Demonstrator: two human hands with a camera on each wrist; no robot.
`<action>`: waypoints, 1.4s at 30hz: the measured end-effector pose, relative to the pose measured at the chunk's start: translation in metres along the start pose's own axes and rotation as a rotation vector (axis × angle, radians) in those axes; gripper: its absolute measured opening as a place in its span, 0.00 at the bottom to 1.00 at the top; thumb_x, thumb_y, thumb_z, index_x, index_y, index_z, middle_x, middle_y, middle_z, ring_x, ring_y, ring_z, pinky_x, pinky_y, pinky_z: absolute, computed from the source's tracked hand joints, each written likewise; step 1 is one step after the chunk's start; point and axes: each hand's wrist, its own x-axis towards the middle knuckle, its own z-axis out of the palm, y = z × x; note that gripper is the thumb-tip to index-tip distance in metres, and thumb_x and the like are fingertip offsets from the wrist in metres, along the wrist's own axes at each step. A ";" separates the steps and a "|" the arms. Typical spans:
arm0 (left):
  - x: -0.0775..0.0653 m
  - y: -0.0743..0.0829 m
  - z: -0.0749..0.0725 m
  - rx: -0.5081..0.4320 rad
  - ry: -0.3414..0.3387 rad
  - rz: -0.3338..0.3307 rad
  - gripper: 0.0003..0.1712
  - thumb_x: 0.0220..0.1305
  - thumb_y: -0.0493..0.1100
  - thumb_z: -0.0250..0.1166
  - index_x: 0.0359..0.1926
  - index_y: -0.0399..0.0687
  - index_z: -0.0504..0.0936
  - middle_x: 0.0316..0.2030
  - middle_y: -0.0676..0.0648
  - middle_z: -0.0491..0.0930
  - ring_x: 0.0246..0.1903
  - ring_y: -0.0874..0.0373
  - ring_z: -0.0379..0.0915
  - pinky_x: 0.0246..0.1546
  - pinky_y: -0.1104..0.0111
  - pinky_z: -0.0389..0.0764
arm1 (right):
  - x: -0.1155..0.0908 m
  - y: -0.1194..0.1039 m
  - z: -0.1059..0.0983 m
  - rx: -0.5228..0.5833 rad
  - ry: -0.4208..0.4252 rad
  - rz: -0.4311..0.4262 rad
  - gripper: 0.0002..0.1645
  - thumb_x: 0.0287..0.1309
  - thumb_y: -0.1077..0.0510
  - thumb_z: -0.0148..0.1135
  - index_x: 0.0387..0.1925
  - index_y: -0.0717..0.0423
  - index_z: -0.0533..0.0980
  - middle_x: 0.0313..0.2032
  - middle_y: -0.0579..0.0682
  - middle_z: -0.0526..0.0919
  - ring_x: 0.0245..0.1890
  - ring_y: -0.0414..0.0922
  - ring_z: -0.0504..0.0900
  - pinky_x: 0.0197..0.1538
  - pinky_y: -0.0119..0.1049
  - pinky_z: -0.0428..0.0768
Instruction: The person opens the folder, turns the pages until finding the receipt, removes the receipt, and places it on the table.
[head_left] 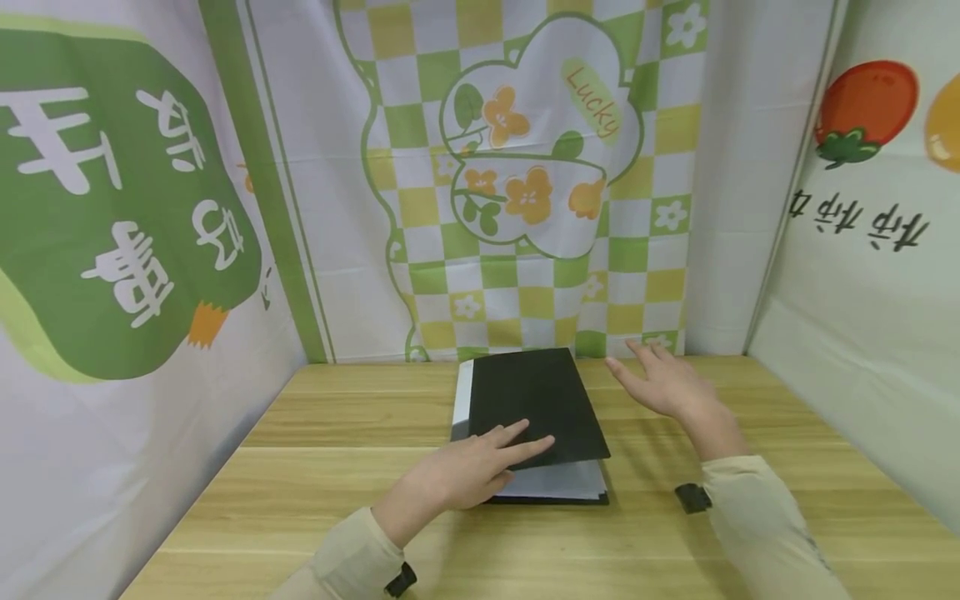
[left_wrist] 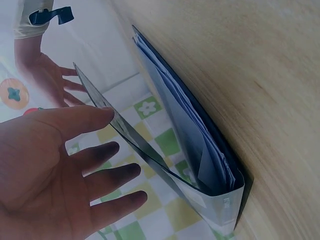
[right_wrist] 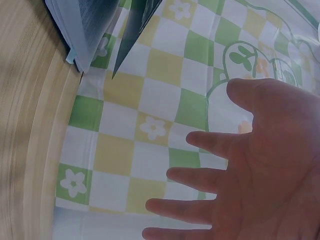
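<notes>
A black folder [head_left: 528,400] with a white spine strip lies on the table, its front cover tilted up from the sheets [head_left: 555,481] inside. In the left wrist view the gap between the cover [left_wrist: 137,140] and the stack of sheets [left_wrist: 185,110] is plain. My left hand [head_left: 468,467] is at the cover's near edge, fingers spread over the black face. Its thumb [left_wrist: 90,120] appears to touch that edge. Off to the folder's right, my right hand [head_left: 663,383] hovers with straight, spread fingers, holding nothing; its palm [right_wrist: 270,155] shows in the right wrist view.
The wooden table [head_left: 337,467] extends on both sides of the folder. A checkered green and yellow cloth [head_left: 525,292] hangs behind its far edge. Printed white cloths [head_left: 862,292] stand as walls at left and right.
</notes>
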 end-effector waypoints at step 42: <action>-0.003 0.007 -0.001 0.099 0.137 0.071 0.55 0.73 0.23 0.60 0.83 0.79 0.54 0.83 0.49 0.52 0.72 0.35 0.68 0.11 0.81 0.64 | -0.002 0.003 -0.002 0.047 -0.019 -0.039 0.53 0.79 0.26 0.32 0.84 0.62 0.48 0.78 0.78 0.45 0.75 0.80 0.49 0.69 0.82 0.52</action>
